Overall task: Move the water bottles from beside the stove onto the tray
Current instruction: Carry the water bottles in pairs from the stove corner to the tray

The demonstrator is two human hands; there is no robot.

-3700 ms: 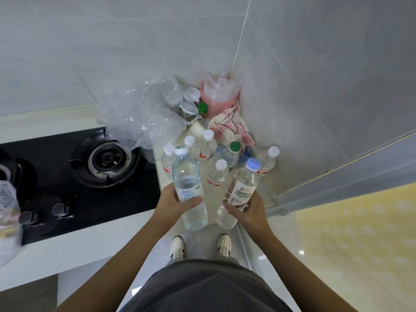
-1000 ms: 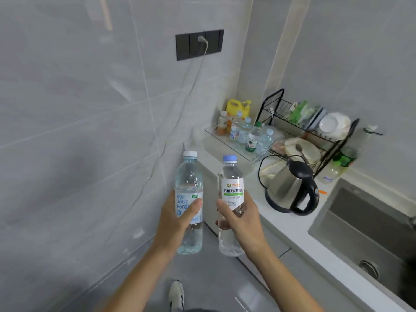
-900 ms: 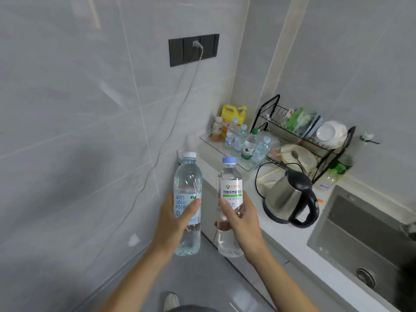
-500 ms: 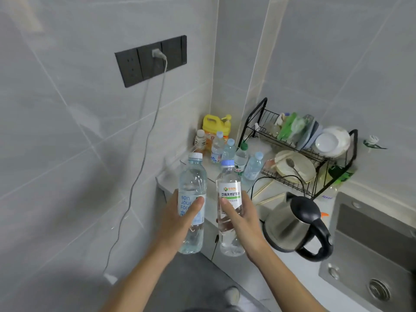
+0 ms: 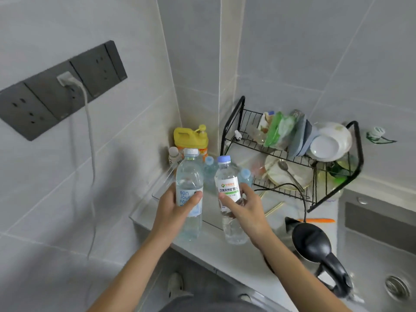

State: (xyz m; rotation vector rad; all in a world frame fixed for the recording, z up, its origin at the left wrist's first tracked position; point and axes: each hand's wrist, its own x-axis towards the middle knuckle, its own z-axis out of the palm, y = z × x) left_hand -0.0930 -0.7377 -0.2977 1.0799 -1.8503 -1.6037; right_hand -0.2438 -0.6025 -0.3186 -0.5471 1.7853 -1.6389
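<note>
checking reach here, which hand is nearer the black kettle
Right. The right hand, holding a bottle, is just left of the kettle; the left hand is further left, beyond it.

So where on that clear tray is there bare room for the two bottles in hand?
The tray's near part, by its front-left rim, looks bare, just ahead of the left hand and right hand. Its far end is crowded with small bottles in front of the yellow jug. To the right, the dish rack and kettle hem it in.
</note>
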